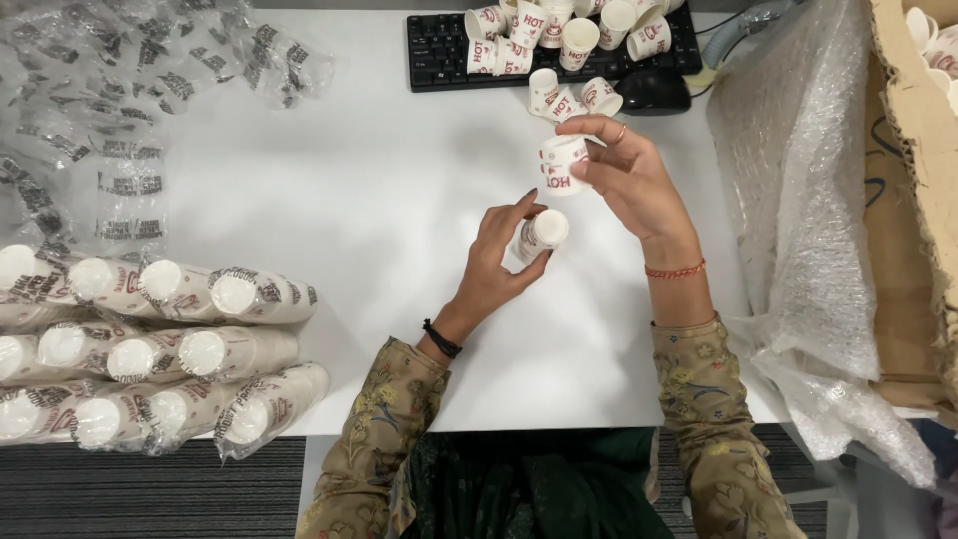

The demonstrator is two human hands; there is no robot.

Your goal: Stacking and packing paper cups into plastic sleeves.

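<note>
Patterned sleeves are reaching over the white bench (379, 200) from its near edge. Just beyond them, toward the black keyboard (439, 50), the left hand (499, 265) is gripping a short stack of paper cups (541, 234), fingers clamped round it, base upward. Nearer the keyboard, the right hand (629, 175) is pinching a single printed paper cup (561, 165), fingers closed on its rim. Stacking looks to be underway; the single cup would need lining up over the stack. Loose cups (569, 40) are lying on and beside the keyboard. Wrapped cup sleeves (180, 349) are lying far left of it.
</note>
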